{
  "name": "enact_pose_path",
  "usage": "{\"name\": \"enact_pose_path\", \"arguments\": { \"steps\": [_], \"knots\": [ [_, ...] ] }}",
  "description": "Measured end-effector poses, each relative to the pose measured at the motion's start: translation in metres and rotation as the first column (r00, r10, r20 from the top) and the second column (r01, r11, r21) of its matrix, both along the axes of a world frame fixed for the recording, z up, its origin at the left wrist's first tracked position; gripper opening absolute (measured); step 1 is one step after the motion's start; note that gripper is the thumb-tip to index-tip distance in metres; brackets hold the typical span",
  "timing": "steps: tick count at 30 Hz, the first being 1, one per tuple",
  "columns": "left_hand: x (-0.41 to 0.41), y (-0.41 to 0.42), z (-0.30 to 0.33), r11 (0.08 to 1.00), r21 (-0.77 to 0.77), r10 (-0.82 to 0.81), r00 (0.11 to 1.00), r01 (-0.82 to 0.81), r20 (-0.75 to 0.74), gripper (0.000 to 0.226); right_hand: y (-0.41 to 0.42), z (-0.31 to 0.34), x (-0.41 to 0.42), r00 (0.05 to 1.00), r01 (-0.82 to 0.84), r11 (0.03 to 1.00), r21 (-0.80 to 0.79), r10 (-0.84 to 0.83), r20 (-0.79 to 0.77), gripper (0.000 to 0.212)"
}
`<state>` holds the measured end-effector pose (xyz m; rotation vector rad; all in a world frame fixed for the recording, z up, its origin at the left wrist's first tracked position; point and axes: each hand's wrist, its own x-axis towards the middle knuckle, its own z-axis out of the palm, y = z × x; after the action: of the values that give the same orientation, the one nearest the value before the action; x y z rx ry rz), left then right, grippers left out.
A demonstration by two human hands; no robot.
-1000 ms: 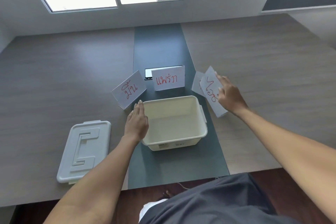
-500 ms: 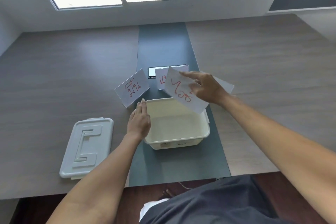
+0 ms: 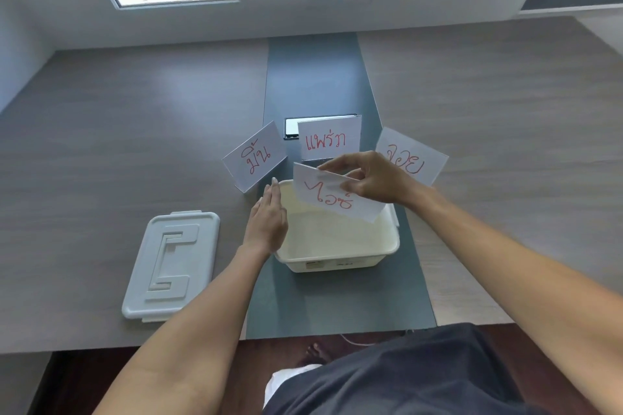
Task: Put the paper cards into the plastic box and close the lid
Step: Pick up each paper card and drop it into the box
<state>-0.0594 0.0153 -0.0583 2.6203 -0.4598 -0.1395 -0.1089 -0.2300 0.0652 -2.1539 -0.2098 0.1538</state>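
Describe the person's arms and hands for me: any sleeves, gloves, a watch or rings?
Both arms are bare as far up as the picture shows, with no sleeve in view. The left hand and the right hand are ungloved. No watch, bracelet or ring shows on either wrist or on the fingers that can be seen. Nails look short and plain. No cables or markings appear on the arms.
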Motion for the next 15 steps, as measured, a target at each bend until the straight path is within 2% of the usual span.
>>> {"name": "enact_pose_path", "arguments": {
  "steps": [3, 8, 15],
  "knots": [
    [0.001, -0.001, 0.000, 0.999, -0.032, 0.005, 1.000, -0.006, -0.021, 0.060, -0.004, -0.012, -0.004, 0.998, -0.057, 0.998, -0.032, 0.055, -0.035, 0.042],
    [0.002, -0.003, 0.001, 0.998, -0.069, 0.008, 1.000, -0.010, -0.030, 0.060, -0.003, -0.044, -0.016, 0.987, -0.025, 1.000, 0.012, 0.027, -0.159, 0.048],
    [0.007, -0.006, 0.000, 0.998, -0.066, 0.006, 1.000, -0.008, -0.026, 0.060, 0.016, -0.071, -0.021, 0.935, -0.121, 0.993, 0.009, 0.117, -0.336, 0.044]
  ]
}}
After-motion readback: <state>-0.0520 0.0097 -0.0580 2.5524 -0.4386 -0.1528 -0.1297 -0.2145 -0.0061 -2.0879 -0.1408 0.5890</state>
